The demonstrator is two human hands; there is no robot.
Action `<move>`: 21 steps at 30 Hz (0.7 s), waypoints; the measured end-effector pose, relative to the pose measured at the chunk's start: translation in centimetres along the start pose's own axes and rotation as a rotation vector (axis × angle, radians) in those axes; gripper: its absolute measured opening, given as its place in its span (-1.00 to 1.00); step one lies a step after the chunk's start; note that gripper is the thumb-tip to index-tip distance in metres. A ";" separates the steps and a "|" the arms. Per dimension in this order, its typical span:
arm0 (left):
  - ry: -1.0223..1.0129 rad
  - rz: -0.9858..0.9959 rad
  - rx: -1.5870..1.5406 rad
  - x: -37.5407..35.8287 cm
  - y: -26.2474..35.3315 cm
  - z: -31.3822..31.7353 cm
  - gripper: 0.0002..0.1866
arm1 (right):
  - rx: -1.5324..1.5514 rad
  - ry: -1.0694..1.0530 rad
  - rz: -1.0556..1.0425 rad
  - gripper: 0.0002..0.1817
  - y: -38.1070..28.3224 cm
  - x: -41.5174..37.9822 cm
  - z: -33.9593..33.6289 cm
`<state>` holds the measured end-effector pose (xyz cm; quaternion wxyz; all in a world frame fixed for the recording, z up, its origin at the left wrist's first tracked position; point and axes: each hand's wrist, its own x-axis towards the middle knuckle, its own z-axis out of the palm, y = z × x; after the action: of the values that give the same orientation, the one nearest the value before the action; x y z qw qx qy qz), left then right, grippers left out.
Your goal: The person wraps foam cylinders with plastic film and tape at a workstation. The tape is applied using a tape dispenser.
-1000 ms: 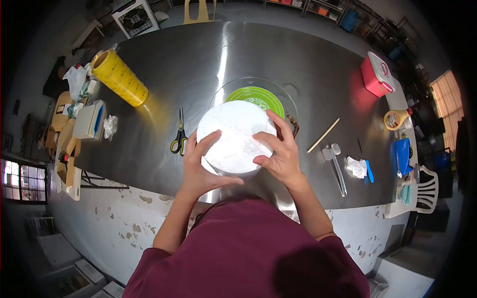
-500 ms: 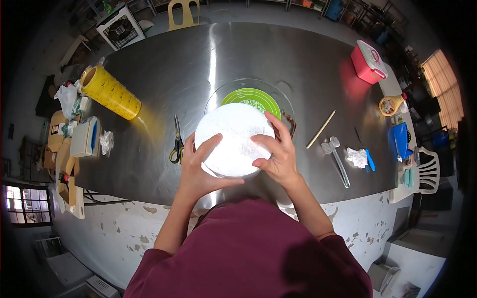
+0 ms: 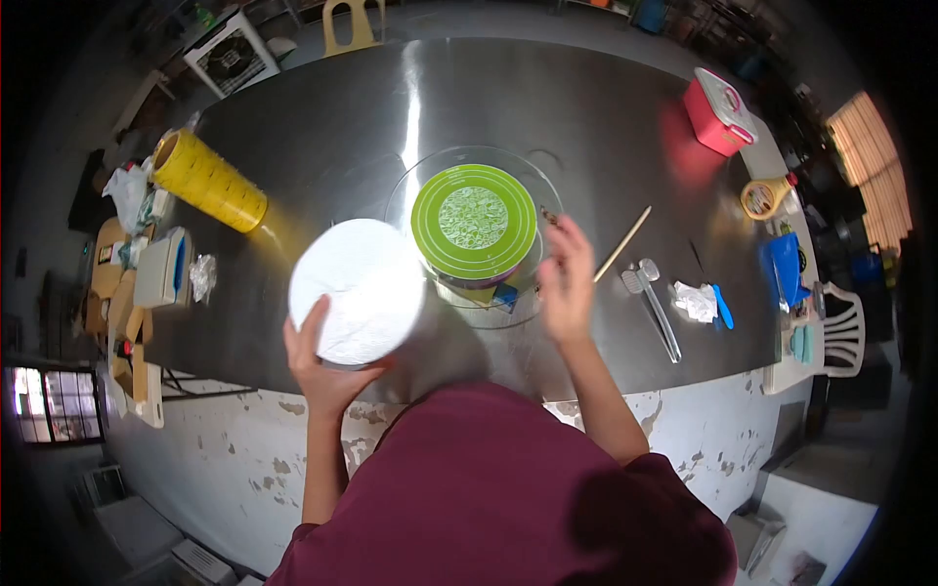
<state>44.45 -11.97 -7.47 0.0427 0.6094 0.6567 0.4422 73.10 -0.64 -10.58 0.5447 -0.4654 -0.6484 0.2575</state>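
My left hand [image 3: 327, 366] grips the near left edge of a thick white round foam block [image 3: 366, 283], thumb across its top and fingers curled beneath. It is held over the near part of the steel table. To its right lies a round green mat [image 3: 427, 220] with white rings and a patterned white centre, on top of a larger clear round plate [image 3: 401, 186]. My right hand [image 3: 569, 283] is blurred, its fingers stretched forward and apart from the foam block. A small brown thing [image 3: 550, 217] shows at the plate's right edge, beside those fingertips.
Right of my hand lie a wooden stick [image 3: 622, 244], metal tongs [image 3: 660, 317], crumpled white plastic [image 3: 696, 302] and a blue-handled tool [image 3: 723, 307]. A pink box [image 3: 718, 117] stands at the far right. A yellow roll [image 3: 210, 181] lies at the left, near a white scale-like device [image 3: 161, 269].
The white foam block has moved left, away from the green mat, in my left hand alone. My right hand has let go of it and shifted slightly right. The green mat is now uncovered.
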 end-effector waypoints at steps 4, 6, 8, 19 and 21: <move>0.202 -0.074 0.259 -3.5 -2.4 -1.5 0.04 | -0.130 0.142 0.386 -0.65 11.5 -0.4 -3.9; 0.284 -0.094 0.356 -5.3 -3.8 -1.6 0.04 | -0.506 -0.084 0.421 -0.56 16.4 -0.7 -5.2; 0.288 -0.140 0.314 -6.5 -4.3 -1.3 0.02 | -0.513 -0.110 0.498 -0.44 18.0 -0.9 -4.9; 0.356 -0.318 0.314 -10.8 -2.6 0.9 0.39 | -0.644 -0.255 0.523 -0.58 20.1 1.8 -2.7; 0.367 -0.356 0.330 -11.4 -3.4 1.0 0.41 | -0.446 -0.289 0.667 -0.61 21.4 1.8 -3.2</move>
<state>45.36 -20.54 -15.77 -0.0995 0.3933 0.8130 0.4177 83.06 9.71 -26.80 0.2210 -0.7154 -0.5716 0.3355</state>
